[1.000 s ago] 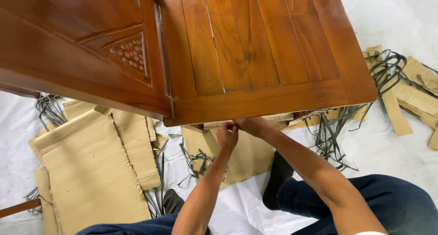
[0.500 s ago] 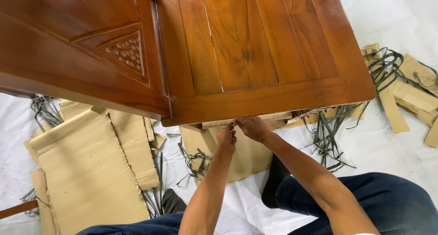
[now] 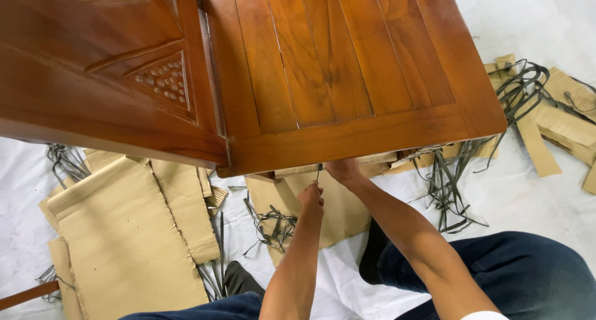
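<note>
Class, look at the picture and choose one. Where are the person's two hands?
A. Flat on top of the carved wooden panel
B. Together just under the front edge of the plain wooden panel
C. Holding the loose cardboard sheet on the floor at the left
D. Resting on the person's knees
B: the left hand and right hand meet just below the lower edge of the plain wooden panel, by the cardboard wrapping under it.

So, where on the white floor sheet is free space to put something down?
Bare white sheet lies right of the strap tangle, above the knee. Another bare patch is top right, past the wooden panel. Crowded: cardboard sheets on the left, and under the panel edge around both hands.
</note>
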